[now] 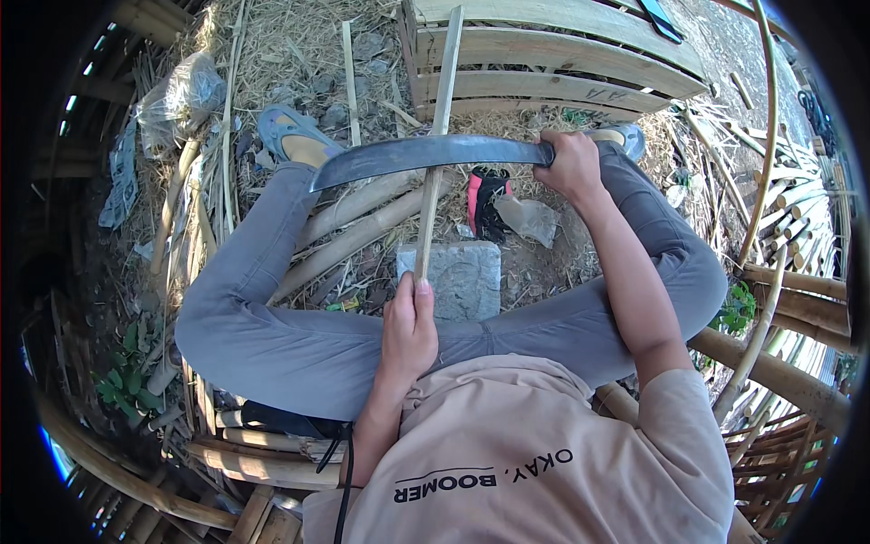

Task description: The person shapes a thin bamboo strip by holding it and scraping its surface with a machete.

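Observation:
My left hand (pixel 408 331) is closed round the lower end of a long, narrow bamboo strip (pixel 444 95), its thumb lying along the strip. The strip points away from me, its far end in front of a slatted wooden crate. My right hand (pixel 571 166) grips the handle of a machete (pixel 408 156). Its broad, dark, curved blade lies crosswise over the strip, tip toward the left. Whether the edge bites into the strip I cannot tell. Below the blade, near my left hand, a grey stone block (pixel 467 281) sits on the ground between my legs.
A slatted wooden crate (pixel 544 54) stands at the far side. Bamboo poles (pixel 362 227) lie left of the block, with a pink and black item (pixel 488 201) to its far right. A plastic bag (pixel 186 95) rests far left. Cut bamboo (pixel 797 218) is piled at right.

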### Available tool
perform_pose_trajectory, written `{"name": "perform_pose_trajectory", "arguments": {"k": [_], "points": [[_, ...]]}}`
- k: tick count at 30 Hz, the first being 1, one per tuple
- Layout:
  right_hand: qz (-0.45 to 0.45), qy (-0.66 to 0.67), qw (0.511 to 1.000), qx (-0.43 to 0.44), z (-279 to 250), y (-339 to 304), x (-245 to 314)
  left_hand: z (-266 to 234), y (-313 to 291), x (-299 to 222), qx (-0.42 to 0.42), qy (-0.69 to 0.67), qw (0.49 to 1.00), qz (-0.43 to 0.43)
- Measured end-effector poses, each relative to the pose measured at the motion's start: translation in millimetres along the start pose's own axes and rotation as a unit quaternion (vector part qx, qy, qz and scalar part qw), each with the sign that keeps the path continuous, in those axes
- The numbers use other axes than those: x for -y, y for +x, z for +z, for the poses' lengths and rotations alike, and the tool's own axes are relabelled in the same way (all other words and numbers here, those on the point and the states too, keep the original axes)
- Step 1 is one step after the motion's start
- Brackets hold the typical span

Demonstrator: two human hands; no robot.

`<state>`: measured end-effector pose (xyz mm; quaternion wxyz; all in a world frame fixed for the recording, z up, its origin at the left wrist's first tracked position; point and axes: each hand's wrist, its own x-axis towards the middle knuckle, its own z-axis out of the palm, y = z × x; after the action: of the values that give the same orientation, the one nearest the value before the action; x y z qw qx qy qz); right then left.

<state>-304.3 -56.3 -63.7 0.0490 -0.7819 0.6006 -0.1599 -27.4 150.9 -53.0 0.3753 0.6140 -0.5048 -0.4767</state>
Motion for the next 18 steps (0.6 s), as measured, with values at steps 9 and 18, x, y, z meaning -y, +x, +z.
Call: {"name": "perform_pose_trajectory", "arguments": {"k": [9, 18], "points": [[0.014, -0.044, 0.999, -0.028, -3.1, -2.0, -12.1, -1.7, -0.3, -19.1, -0.001, 0.013, 0.999, -0.032], [0.006, -0.047, 0.999, -0.005, -9.2, 0.8, 16.8, 1.2, -2.5, 5.0, -0.022, -0.013, 1.000, -0.015]]}}
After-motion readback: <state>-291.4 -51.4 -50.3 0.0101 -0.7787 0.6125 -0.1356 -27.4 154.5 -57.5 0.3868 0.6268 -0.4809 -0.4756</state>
